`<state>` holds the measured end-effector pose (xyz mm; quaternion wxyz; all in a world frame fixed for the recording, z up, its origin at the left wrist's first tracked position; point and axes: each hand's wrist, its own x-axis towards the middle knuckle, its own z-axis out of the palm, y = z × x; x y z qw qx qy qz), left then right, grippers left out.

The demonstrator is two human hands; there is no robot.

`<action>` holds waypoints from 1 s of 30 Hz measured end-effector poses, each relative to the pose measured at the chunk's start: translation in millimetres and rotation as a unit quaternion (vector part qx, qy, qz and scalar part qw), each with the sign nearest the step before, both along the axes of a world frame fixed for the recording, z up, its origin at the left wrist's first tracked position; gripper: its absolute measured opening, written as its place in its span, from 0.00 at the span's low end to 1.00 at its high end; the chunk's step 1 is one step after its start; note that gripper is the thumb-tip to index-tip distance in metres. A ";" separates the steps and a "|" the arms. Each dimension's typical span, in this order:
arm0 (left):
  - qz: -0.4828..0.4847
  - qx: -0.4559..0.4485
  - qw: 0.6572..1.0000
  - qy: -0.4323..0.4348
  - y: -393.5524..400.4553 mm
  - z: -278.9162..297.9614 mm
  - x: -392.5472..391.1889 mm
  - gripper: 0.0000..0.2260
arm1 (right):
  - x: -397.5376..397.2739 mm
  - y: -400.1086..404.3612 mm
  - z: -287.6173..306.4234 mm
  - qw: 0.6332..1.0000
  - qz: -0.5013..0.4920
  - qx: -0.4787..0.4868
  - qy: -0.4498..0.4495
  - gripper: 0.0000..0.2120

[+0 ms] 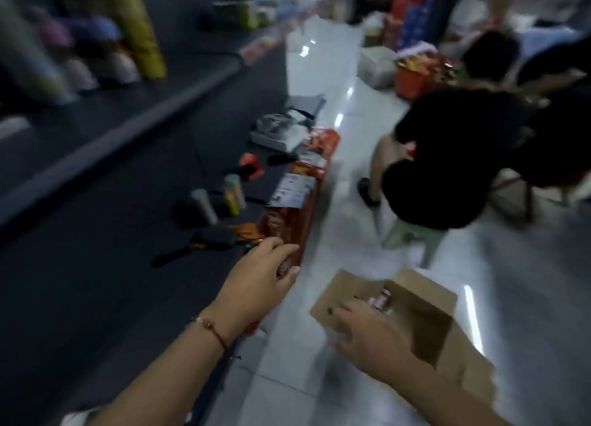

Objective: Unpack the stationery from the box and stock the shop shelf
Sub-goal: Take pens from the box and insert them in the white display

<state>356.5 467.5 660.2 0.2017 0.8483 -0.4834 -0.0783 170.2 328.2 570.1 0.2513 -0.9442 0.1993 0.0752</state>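
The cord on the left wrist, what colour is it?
Red: a thin red cord with a small bead, seen in the head view, the only view.

Left hand (pixel 256 281) grips a red packet (pixel 289 230) on the dark shelf (pixel 128 233) — right hand (pixel 367 336) rests on the cardboard box (pixel 425 323).

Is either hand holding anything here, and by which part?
Left hand grips the near end of a red packet. Right hand reaches over the cardboard box, holding nothing.

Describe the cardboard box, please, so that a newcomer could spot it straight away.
On the pale tiled floor, beside the dark low shelf, sits an open brown cardboard box under the right hand. It is the only plain brown thing there; its neighbours are red packets.
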 end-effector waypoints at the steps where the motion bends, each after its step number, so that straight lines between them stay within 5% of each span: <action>1: -0.024 0.028 0.999 0.021 -32.8 -21.5 -10.0 0.20 | -24.6 -20.9 -14.1 0.999 -0.038 0.019 0.029 0.25; 6: -0.125 0.169 0.971 0.111 -158.5 -107.3 -52.7 0.19 | -106.7 -98.0 -60.1 0.964 -0.223 0.092 0.111 0.27; 14: -0.177 0.245 0.933 0.195 -318.5 -282.1 -35.2 0.17 | -74.3 -210.2 -200.9 0.893 -0.388 0.175 0.148 0.27; 20: -0.184 0.290 0.909 0.238 -410.7 -446.5 -5.7 0.21 | -37.9 -288.0 -354.9 0.788 -0.538 0.269 0.130 0.26; 26: -0.207 0.329 0.894 0.222 -462.9 -633.1 13.0 0.25 | 3.4 -353.3 -536.7 0.612 -0.686 0.389 0.053 0.23; 30: -0.172 0.268 0.922 0.221 -486.0 -735.9 4.5 0.32 | 25.8 -375.1 -664.5 0.573 -0.697 0.429 0.031 0.23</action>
